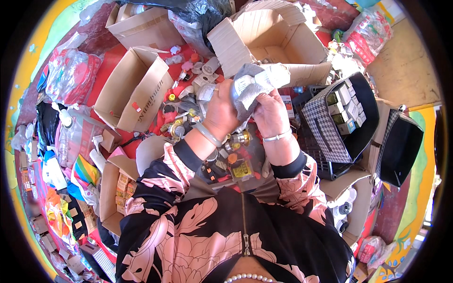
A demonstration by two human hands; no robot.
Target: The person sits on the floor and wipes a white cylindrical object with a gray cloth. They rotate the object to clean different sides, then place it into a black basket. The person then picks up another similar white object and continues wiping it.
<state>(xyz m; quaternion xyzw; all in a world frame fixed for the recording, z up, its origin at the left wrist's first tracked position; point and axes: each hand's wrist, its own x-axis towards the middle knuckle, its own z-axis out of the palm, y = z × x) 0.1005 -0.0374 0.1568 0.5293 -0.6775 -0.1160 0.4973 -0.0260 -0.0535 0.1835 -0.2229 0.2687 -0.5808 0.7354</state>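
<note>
Held up in front of me is a white light bulb point(274, 78), partly wrapped in a grey cloth point(244, 104). My left hand point(223, 107) is closed round the cloth and the bulb's lower left end. The fingers of my right hand point(272, 112) pinch the cloth against the bulb from the right. Cloth and fingers hide part of the bulb. Below my hands lies a jumble of small parts, among them a gold-coloured fitting point(240, 137) and a yellow-labelled packet point(242, 170).
Open cardboard boxes stand at left point(125, 92) and far centre point(278, 40). On the right, a houndstooth-patterned bin point(325, 125) holds several small boxes, beside a black-lined bin point(401, 148). Plastic bags point(73, 75) crowd the left. A carton point(111, 200) holds small packages.
</note>
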